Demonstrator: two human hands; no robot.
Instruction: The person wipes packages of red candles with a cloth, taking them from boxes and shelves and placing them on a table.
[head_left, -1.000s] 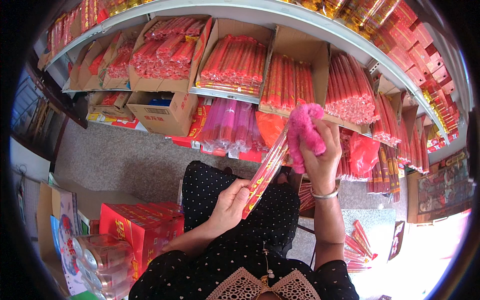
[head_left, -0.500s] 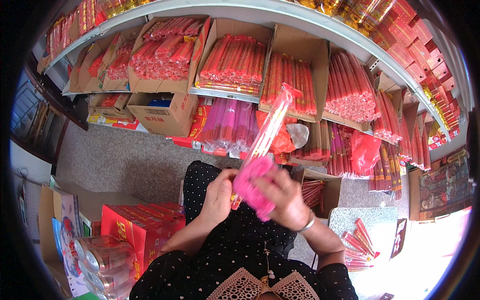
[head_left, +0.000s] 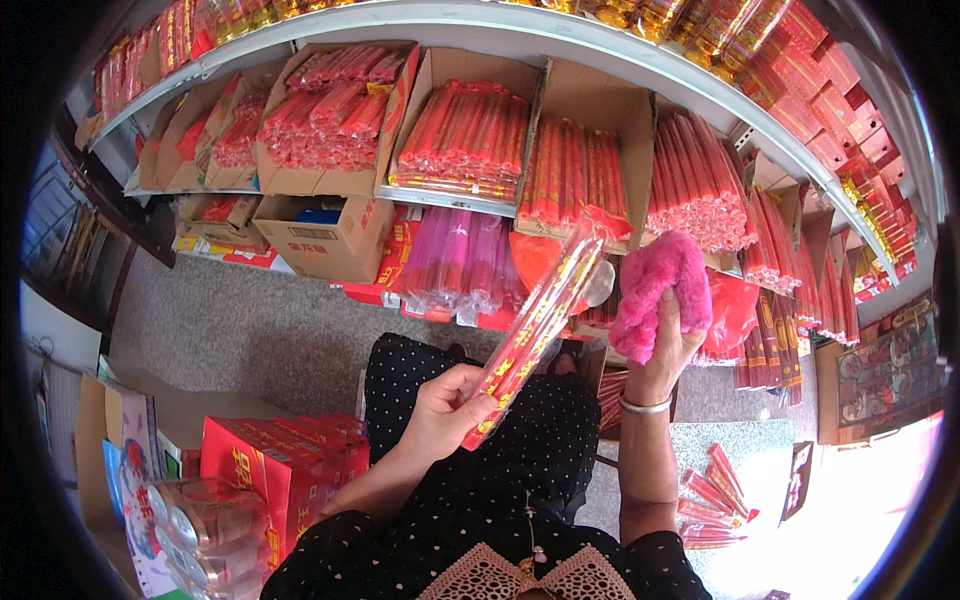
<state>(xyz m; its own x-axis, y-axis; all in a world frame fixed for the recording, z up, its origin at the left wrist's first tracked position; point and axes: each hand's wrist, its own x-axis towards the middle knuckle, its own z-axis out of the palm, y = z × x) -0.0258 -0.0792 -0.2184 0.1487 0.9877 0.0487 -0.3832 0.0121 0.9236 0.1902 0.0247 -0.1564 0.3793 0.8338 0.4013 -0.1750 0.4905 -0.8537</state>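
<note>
A long red packet (head_left: 535,335) with gold marks, in clear wrapping, is gripped near its lower end by the left hand (head_left: 445,410), with the fingers closed around it and the thumb laid along its face. The packet is held aslant over the lap of a dark dotted garment (head_left: 480,440), its upper end pointed away and to the right. A fluffy pink cloth (head_left: 660,295) is pinched in the right hand (head_left: 674,350), raised just to the right of the packet's upper part – the wrist is circled by a silvery bangle (head_left: 645,406).

Beyond the hands, cardboard boxes (head_left: 598,85) filled with red sticks (head_left: 465,125) are lined up along a pale shelf (head_left: 455,198). Below it, purple wrapped bundles (head_left: 455,250) are set beside a brown carton (head_left: 325,242), and a red plastic bag (head_left: 735,312) is seen farther right. At the lower right, several red packets (head_left: 712,490) are spread on a speckled table (head_left: 770,442). At the lower left, a bright red carton (head_left: 270,460) is placed next to wrapped cans (head_left: 205,525) – their far side is hidden
</note>
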